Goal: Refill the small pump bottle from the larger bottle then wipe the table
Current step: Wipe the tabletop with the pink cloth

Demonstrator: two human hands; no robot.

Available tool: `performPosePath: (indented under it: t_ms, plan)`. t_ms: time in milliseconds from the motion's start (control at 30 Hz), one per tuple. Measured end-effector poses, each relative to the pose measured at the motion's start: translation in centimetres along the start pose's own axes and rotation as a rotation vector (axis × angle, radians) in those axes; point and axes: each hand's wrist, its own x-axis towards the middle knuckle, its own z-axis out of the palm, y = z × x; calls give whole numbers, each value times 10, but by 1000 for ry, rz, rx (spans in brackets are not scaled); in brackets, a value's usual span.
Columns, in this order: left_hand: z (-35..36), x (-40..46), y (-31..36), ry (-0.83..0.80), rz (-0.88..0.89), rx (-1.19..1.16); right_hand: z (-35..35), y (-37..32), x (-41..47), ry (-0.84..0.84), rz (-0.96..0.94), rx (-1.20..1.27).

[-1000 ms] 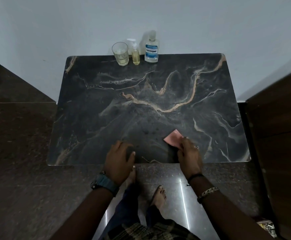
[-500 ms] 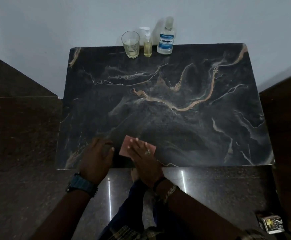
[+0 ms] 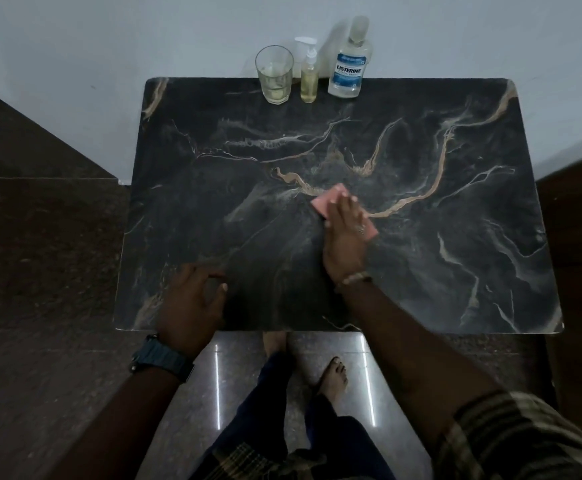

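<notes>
My right hand (image 3: pixel 344 237) lies flat with straight fingers on a pink cloth (image 3: pixel 327 199), pressing it onto the middle of the dark marble table (image 3: pixel 421 271). My left hand (image 3: pixel 192 299) rests on the table near its front left edge, fingers loosely bent and holding nothing. At the table's far edge stand the small pump bottle (image 3: pixel 309 77) with yellowish liquid and the larger clear Listerine bottle (image 3: pixel 351 64) to its right, both upright and well away from my hands.
A drinking glass (image 3: pixel 275 75) with a little liquid stands left of the pump bottle. A pale wall runs behind the table. Dark stone ledges flank it left and right. My bare feet stand on the glossy floor below the front edge.
My right hand slid the pink cloth from the front edge, first leftward, then up toward the table's middle. My left hand stayed near the front left edge.
</notes>
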Motion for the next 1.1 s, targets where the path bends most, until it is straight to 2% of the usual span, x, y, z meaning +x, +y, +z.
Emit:
performPosePath:
  t_ms: [133, 200, 267, 367, 433, 500, 600, 733, 833, 900, 1000, 1100]
  plan:
    - [-2, -2, -2, 42, 47, 29, 48, -64, -23, -196, -383, -108]
    - [-2, -3, 0, 59, 50, 43, 65, -71, -64, -298, -567, -126]
    - [0, -4, 3, 82, 49, 46, 69, -57, -108, -368, -660, -154]
    - [6, -5, 10, 93, 39, 52, 47, -4, -156, -363, -610, -143]
    - [10, -5, 17, 90, 19, 38, 19, 44, -171, -270, -534, -100]
    - [14, -4, 24, 81, 11, 33, -14, 88, -170, -193, -381, -92]
    - [16, -1, 31, 69, 18, 19, -52, 124, -120, -81, -140, -78]
    - [20, 1, 30, 73, 11, 15, -67, 105, -6, 35, -12, -49]
    - [20, 3, 22, 96, 27, 43, -47, 51, 46, -43, -85, -49]
    - [20, 4, 18, 101, 44, 54, -25, 12, 45, -125, -230, -99]
    - [19, 6, 19, 101, 35, 44, 7, -16, -6, -268, -457, -218]
    - [21, 7, 28, 115, 24, 63, 16, 5, -77, -340, -574, -202]
